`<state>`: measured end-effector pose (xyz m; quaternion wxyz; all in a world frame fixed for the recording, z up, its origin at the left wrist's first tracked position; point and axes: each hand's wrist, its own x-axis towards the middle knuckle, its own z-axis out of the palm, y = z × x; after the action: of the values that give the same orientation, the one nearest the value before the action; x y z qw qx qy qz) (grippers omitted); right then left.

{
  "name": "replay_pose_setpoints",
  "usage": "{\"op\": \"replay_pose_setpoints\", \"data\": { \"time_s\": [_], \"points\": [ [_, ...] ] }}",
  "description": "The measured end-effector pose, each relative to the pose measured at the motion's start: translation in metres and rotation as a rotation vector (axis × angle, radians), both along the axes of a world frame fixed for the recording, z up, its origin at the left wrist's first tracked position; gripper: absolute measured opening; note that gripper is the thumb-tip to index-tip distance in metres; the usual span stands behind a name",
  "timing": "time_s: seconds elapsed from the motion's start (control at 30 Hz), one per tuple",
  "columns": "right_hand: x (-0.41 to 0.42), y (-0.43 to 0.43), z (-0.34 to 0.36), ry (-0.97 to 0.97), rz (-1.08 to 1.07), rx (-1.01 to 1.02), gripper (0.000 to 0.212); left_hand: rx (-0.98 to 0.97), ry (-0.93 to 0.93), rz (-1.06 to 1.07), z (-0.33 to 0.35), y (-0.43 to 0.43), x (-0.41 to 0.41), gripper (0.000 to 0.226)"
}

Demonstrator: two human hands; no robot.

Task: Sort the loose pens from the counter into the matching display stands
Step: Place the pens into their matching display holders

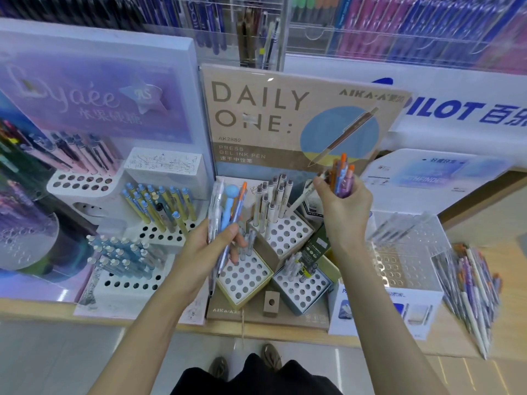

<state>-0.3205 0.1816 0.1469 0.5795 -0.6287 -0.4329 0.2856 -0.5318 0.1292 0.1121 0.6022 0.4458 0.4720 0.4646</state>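
Observation:
My left hand (212,246) grips a bundle of mixed pens (225,208), one with a round blue top, over the front-left block of the brown "DAILY ONE" stand (242,277). My right hand (343,206) holds a second bunch of orange-capped and purple pens (342,175) above the stand's back block (288,232). Its fingertips also pinch a white pen (302,199) that slants down toward that block, where several white pens stand. A pile of loose pens (473,283) lies on the wooden counter (285,332) at the right.
A white stand with yellow and blue pens (159,206) sits at the left, with pink pens (85,155) behind it. A clear perforated stand (405,252) is at the right. Signboards and wall racks of pens rise behind. The counter edge runs below my arms.

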Motion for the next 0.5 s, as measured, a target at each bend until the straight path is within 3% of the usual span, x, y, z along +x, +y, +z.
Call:
{"op": "replay_pose_setpoints", "data": {
  "time_s": [0.5],
  "points": [
    [0.002, 0.011, -0.011, -0.138, 0.046, 0.02, 0.021, -0.053, -0.101, 0.127, 0.0, -0.008, 0.003, 0.041]
  ]
}}
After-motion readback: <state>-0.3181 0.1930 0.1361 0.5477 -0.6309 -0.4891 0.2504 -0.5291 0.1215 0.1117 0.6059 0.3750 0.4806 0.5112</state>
